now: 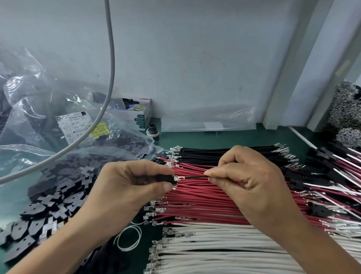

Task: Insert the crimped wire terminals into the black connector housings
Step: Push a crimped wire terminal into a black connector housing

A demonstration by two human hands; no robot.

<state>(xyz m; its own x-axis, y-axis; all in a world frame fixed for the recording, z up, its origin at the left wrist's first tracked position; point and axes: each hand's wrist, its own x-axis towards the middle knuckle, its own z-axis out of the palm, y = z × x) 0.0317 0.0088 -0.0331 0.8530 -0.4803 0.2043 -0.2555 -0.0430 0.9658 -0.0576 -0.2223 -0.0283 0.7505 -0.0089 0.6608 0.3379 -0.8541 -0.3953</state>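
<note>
Matt black plastic on the connector housing (166,178), a bright metal terminal (180,178) glinting at its mouth. Red wires (199,200) and white wires (211,249) wear smooth, dull insulation with shiny metal tips. Glossy, crinkled clear plastic bag (29,114), a paper label (78,129) on it. The table (227,137) is smooth matt green.
</note>
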